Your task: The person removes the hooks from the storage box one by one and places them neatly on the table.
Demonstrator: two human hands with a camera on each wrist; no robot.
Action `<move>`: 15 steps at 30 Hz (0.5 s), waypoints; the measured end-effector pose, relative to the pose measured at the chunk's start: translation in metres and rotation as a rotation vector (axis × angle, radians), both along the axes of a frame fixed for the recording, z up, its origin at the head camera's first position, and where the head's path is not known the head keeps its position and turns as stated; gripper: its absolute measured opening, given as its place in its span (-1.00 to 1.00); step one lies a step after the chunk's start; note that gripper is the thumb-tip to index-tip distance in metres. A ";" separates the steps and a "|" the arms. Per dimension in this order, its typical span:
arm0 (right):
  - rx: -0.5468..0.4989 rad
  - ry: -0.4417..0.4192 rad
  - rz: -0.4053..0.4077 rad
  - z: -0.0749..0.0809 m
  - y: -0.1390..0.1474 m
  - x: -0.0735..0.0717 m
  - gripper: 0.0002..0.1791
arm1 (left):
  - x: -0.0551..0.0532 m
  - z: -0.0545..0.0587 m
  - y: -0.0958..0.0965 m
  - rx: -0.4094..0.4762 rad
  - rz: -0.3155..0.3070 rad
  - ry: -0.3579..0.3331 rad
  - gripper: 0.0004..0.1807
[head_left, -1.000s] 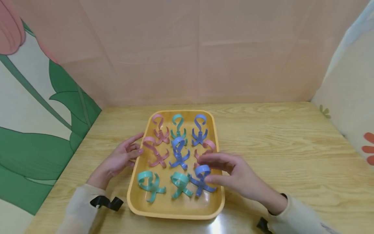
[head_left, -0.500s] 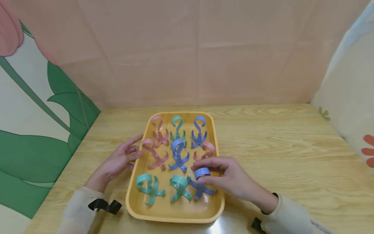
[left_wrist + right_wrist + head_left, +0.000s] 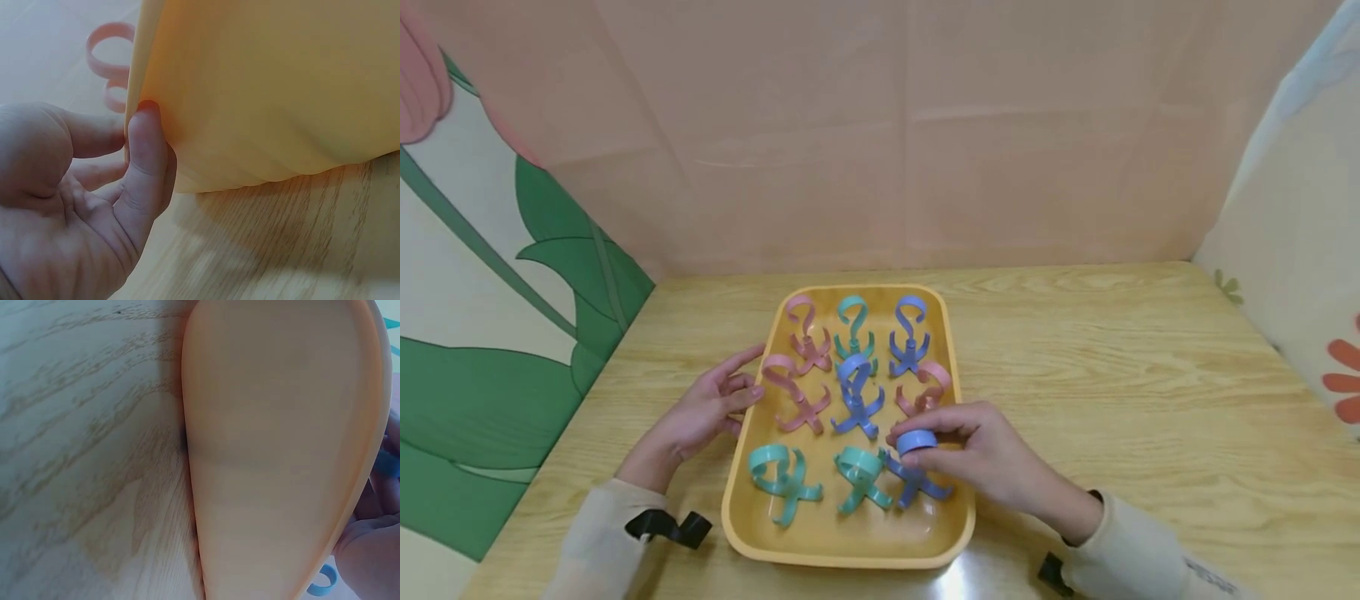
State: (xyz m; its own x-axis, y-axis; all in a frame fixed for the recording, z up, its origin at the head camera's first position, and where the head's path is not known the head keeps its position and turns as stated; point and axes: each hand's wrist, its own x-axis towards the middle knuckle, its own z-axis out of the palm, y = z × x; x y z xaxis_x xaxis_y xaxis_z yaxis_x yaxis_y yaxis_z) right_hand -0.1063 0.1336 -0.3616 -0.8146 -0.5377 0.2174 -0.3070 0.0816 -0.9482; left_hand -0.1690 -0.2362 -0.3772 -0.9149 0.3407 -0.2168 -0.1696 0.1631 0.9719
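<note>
Near edge of the tray (image 3: 850, 560): two green hooks (image 3: 793, 490) are sitting, plus a blue hook (image 3: 916, 442) by the near right corner. Work looks barely begun: grasp being made, lift not yet evident, eight other hooks going ungripped. Right hand (image 3: 981, 450) is reaching over the right edge, thumb and fingers pinching the blue loop. Left hand (image 3: 711, 408) is pinching the left edge, wrist outside. Farther: middle row (image 3: 805, 408) is running pink, blue, pink; far-edge row (image 3: 910, 354) pink, green, blue.
</note>
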 end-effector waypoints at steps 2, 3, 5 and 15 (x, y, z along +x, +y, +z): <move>-0.008 0.004 0.004 0.000 0.000 0.000 -0.75 | 0.000 0.000 0.000 0.003 -0.001 0.000 -0.26; -0.013 0.006 0.005 0.000 0.000 -0.001 -0.75 | 0.000 0.000 -0.001 0.004 -0.001 0.000 -0.26; -0.027 0.007 0.011 -0.001 0.000 -0.001 -0.75 | 0.000 0.000 -0.001 0.007 -0.002 0.000 -0.26; -0.055 0.053 -0.006 0.004 0.001 0.000 -0.77 | 0.000 0.000 -0.001 0.018 -0.013 0.006 -0.26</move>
State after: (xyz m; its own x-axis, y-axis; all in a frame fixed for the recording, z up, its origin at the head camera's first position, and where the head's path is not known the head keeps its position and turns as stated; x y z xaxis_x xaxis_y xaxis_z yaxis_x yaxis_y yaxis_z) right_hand -0.1062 0.1345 -0.3572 -0.8043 -0.5190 0.2894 -0.3567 0.0321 -0.9337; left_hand -0.1686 -0.2373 -0.3772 -0.9116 0.3564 -0.2047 -0.1615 0.1476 0.9758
